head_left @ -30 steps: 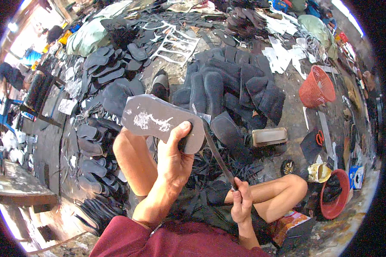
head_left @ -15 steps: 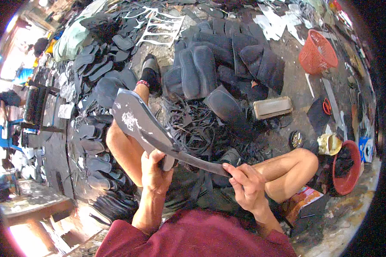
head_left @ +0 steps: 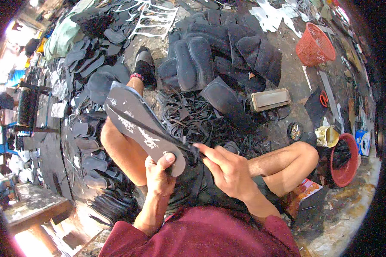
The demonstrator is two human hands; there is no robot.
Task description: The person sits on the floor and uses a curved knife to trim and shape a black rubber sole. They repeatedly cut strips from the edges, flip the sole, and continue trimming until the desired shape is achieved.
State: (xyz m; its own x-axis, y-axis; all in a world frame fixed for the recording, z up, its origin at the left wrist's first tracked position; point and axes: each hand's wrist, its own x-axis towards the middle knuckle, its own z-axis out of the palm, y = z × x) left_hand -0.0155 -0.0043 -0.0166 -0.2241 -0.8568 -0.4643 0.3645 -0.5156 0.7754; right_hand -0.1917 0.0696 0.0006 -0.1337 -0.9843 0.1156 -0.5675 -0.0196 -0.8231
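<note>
Over the lap, near centre: left hand [head_left: 159,176] grips the grey sole [head_left: 142,128], now tilted on edge rather than flat. Right hand [head_left: 227,169], closed on what looks like a knife, has moved up to its rim—trimming under way.

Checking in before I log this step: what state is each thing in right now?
Left hand: gripping the sole's heel end.
Grey sole: held up, tilted.
Right hand: closed on a knife.
Knife: blade lying along the sole's edge.
Red basket: tipped sideways.
Red bowl: upright, holding dark scraps.
</note>
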